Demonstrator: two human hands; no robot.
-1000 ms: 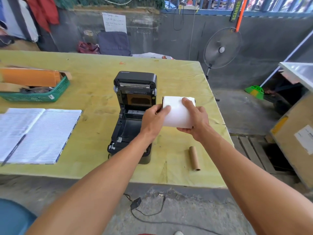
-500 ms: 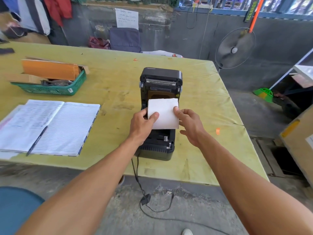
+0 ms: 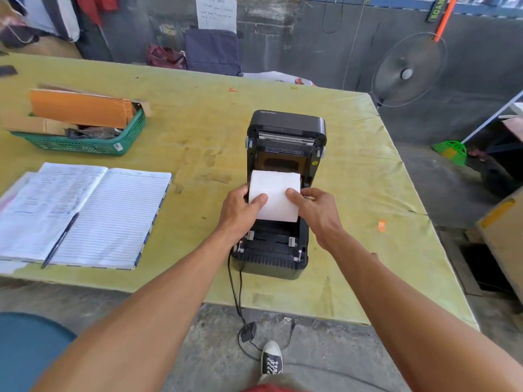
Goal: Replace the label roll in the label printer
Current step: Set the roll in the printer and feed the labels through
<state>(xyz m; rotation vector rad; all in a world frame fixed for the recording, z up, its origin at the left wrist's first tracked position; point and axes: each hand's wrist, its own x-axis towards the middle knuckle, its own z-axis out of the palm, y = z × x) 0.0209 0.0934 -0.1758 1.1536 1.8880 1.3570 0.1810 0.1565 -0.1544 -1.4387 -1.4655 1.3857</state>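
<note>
The black label printer (image 3: 273, 258) stands open on the yellow-green table (image 3: 198, 131), its lid (image 3: 285, 125) tipped back. A white label roll (image 3: 276, 190) sits over the printer's middle bay. My left hand (image 3: 240, 213) grips the roll's left end and my right hand (image 3: 314, 210) grips its right end, thumbs on top. The roll hides the bay under it, so I cannot tell whether it rests on the holders. The printer's front guides show below the roll.
An open lined notebook (image 3: 93, 213) with a pen (image 3: 59, 241) lies to the left. A green basket (image 3: 93, 142) of cardboard sits behind it. A small orange scrap (image 3: 381, 225) lies to the right. The printer's cable (image 3: 236, 301) hangs off the front edge. A fan (image 3: 407, 72) stands beyond the table.
Both hands carried the roll from the right of the printer to over its open bay and lowered it. The empty cardboard core seen earlier on the table is out of view.
</note>
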